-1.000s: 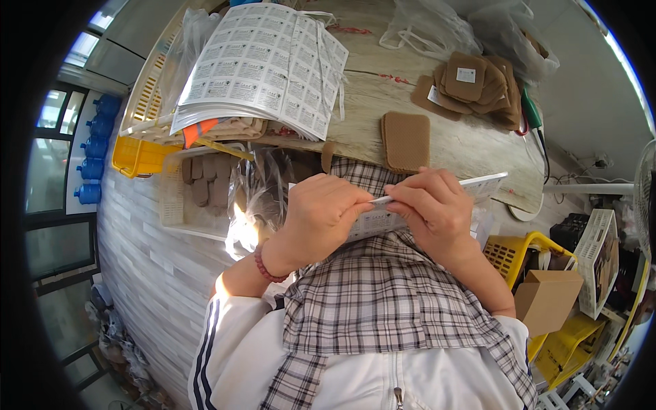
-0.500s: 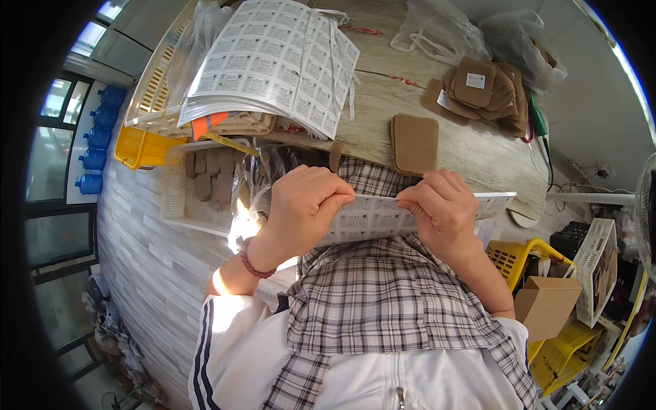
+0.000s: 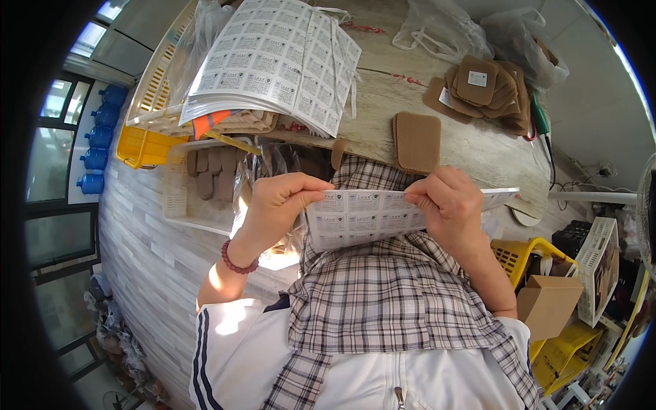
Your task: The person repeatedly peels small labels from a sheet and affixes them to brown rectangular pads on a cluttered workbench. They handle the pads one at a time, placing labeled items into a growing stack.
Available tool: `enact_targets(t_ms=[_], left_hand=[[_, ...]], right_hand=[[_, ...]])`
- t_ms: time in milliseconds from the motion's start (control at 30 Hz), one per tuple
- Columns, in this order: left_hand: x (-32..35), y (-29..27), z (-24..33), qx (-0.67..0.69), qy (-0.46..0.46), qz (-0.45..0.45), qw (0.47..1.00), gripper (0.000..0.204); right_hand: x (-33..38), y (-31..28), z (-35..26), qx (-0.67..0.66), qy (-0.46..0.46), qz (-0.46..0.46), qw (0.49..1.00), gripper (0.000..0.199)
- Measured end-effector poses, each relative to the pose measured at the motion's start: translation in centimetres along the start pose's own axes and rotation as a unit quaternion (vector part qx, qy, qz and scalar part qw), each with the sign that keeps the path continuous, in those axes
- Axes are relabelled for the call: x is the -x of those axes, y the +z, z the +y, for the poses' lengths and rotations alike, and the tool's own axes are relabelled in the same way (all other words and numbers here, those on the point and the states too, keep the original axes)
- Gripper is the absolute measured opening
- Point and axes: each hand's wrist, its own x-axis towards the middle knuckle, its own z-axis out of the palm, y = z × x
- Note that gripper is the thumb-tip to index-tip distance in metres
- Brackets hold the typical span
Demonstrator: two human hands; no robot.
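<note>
Pale wood of the bench (image 3: pixel 478 154) fills the upper middle of the frame, curving toward the rim, with a light brick-patterned floor at the left. At frame centre the person holds a label sheet (image 3: pixel 369 217), a white sheet printed in rows of small labels, stretched roughly level above a plaid cloth (image 3: pixel 383 301) on the lap. The left hand (image 3: pixel 283 205) has its grip closed on the sheet's left edge, fingers curled over the top; a dark red bead bracelet (image 3: pixel 236 263) circles that wrist. The right hand (image 3: pixel 451 208) has its grip closed on the sheet further right, and the sheet's far end sticks out past it toward the right.

On the bench just above the hands lies a single brown pad (image 3: pixel 417 142). A heap of similar brown pads (image 3: pixel 488 92) sits at upper right, near clear plastic bags (image 3: pixel 451 31). A thick stack of label sheets (image 3: pixel 273 65) rests at upper left, overlapping a yellow basket (image 3: pixel 147 147). Below that stack, a white tray (image 3: pixel 198 184) holds more brown pads. A cardboard box (image 3: pixel 547 304) and another yellow crate (image 3: pixel 526 256) stand at lower right.
</note>
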Motion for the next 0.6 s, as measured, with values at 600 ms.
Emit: enact_targets(t_ms=[600], left_hand=[[-2.2, 4.7, 2.7, -0.137, 0.202, 0.078, 0.967, 0.01]], right_hand=[[-1.0, -0.2, -1.9, -0.016, -0.01, -0.009, 1.0, 0.01]])
